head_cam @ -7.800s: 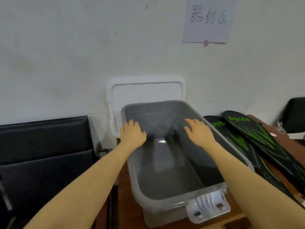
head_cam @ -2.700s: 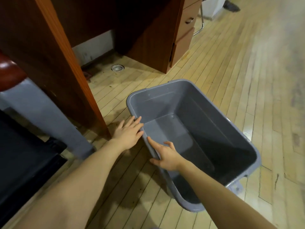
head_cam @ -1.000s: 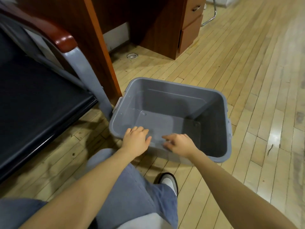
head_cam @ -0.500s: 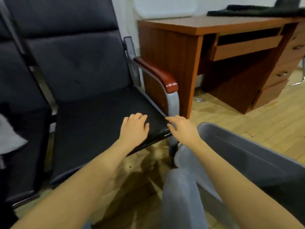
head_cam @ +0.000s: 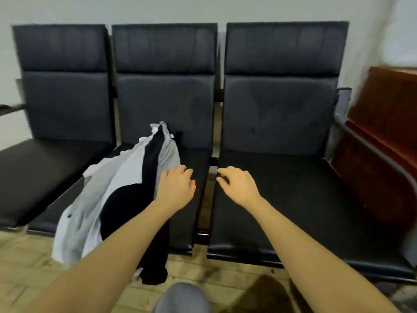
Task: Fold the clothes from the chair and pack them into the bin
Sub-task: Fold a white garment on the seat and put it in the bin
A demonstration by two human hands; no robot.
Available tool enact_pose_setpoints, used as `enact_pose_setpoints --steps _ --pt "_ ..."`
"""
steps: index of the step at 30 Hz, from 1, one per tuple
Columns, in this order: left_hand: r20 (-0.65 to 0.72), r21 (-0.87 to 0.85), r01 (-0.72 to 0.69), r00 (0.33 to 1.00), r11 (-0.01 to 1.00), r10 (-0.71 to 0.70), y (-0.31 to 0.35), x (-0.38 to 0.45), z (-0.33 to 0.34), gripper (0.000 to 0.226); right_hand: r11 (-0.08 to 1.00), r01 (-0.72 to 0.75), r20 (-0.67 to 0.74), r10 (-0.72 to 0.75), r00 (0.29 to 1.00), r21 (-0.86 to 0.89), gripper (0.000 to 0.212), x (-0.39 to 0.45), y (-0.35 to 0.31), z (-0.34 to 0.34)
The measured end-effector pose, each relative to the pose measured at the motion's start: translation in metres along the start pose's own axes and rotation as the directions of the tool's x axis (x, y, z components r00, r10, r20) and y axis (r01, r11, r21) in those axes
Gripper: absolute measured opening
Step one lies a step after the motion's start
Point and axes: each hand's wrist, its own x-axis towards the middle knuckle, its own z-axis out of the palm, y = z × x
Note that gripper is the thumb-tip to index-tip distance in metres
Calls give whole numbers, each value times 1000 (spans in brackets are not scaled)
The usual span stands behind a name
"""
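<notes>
Grey and black clothes [head_cam: 126, 188] lie heaped on the middle chair [head_cam: 180, 123], spilling off its front edge toward 7 o'clock. Left hand [head_cam: 174, 189] hovers just beside them, right hand [head_cam: 239, 185] at 3 o'clock of it; both relaxed, holding nothing

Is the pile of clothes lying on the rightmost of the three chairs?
No, the clothes lie on the middle chair; the rightmost chair's seat is bare.

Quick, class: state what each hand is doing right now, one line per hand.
Left hand: open, holding nothing, over the middle chair seat beside the clothes.
Right hand: open, holding nothing.
</notes>
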Motion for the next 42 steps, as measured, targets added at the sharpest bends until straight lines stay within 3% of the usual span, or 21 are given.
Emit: enact_pose_setpoints --steps 8,12,16,20,23,27,32,34,37,40,42 --pt "-105 48 306 948 951 -300 -129 -17 -3 42 969 196 25 -202 979 150 38 77 -103 67" --pt "-29 -4 405 914 914 -405 -170 -29 4 39 949 226 11 -234 972 220 43 102 -154 92" --pt "21 -39 354 935 934 -354 -190 -44 17 39 977 154 138 -175 975 150 39 108 -179 115" --pt "-52 -103 331 940 938 -338 -191 -47 22 38 964 80 41 -93 995 252 4 102 -180 129" --pt "-112 -233 310 933 922 -342 -191 -48 23 48 938 77 -81 -53 995 337 19 96 -174 117" --pt "-154 -290 218 950 932 -270 -182 -49 17 66 916 105 -200 -28 979 388 13 91 -159 89" --pt "-137 -446 178 955 877 -263 -159 -38 18 38 807 130 -158 -47 986 576 33 84 -140 64" --pt "-126 -475 182 954 861 -271 -148 -38 22 35 877 80 -54 -61 997 474 28 76 -131 58" --pt "-110 -446 185 960 876 -259 -142 -43 33 41 982 94 19 -99 995 161 20 65 -112 65" --pt "-149 -439 195 947 877 -285 -144 -47 46 62 980 36 53 -47 997 194 15 56 -97 78" --pt "-169 -442 206 937 873 -307 -147 -46 50 57 971 23 54 -37 998 239 12 55 -92 88"
